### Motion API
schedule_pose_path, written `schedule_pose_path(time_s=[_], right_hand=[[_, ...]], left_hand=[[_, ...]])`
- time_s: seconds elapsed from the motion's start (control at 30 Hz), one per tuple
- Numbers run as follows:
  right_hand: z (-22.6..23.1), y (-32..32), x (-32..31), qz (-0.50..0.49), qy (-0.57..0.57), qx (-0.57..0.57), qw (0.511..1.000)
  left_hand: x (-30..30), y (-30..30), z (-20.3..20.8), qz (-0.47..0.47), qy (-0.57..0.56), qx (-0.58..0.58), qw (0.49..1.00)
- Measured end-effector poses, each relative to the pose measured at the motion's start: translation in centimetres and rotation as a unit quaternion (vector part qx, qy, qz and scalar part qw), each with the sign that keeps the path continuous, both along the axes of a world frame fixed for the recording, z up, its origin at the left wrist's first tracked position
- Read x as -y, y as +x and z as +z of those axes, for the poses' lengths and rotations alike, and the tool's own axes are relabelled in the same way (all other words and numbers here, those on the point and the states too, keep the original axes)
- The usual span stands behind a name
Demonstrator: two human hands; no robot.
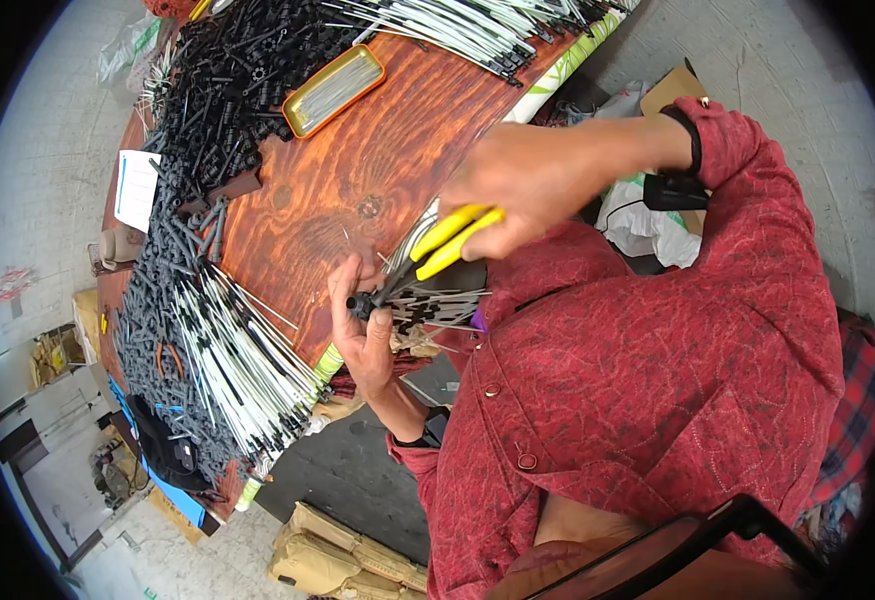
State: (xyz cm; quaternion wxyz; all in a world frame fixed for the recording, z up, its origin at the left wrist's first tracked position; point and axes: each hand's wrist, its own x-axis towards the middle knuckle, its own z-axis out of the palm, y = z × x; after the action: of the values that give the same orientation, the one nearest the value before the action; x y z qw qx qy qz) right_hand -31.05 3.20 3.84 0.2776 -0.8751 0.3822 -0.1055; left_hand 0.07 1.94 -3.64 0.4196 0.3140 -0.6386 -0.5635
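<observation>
My right hand [517,190] is closed around the yellow handles of a pair of pliers [447,243], slightly smeared by motion. The dark jaws point down-left and meet a small black tubular hub [360,304]. That hub is pinched in the fingers of my left hand [365,345], just off the table's edge. Thin metal rods with black pieces [437,306] spread from beside the hub toward my red patterned shirt. Whether the jaws grip the hub or a wire on it cannot be made out. Fine wire ends seem to show near my left fingertips.
On the wooden table [307,210] stands an orange-rimmed tin [335,90] of thin metal wires. Black plastic parts [227,90] are heaped behind it. Bundles of pale rods lie nearer [242,365] and along the far edge [467,35]. Orange-handled pliers [169,362] rest among grey parts.
</observation>
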Motion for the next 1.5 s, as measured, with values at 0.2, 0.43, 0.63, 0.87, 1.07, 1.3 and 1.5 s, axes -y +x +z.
schedule_pose_path(time_s=[0.2,0.43,0.63,0.87,1.07,1.3,1.5], right_hand=[[-5.9,-0.6,1.5,0.045,0.708,0.246,0.661],[-3.4,1.3,0.0,-0.028,0.653,0.185,0.734],[-4.6,2.3,-1.9,-0.049,0.609,0.243,0.754],[-6.2,3.1,0.1,-0.107,0.407,0.323,0.848],[-9.7,8.8,1.0,-0.101,0.212,0.394,0.889],[-11.4,12.0,1.0,-0.086,0.303,0.556,0.769],[-10.8,12.1,1.2,-0.114,0.338,0.496,0.792]], left_hand=[[0.2,-0.6,0.0,-0.017,-0.026,0.040,0.999],[0.1,-0.3,0.8,-0.034,-0.029,0.040,0.998],[0.4,0.4,0.4,-0.036,0.006,0.000,0.999],[0.4,-0.2,0.3,-0.021,0.011,-0.048,0.999],[0.6,1.0,-0.2,0.021,0.022,-0.048,0.998],[0.3,1.7,0.2,0.087,0.000,0.126,0.988],[-2.0,-0.1,4.3,0.099,-0.152,0.302,0.936]])
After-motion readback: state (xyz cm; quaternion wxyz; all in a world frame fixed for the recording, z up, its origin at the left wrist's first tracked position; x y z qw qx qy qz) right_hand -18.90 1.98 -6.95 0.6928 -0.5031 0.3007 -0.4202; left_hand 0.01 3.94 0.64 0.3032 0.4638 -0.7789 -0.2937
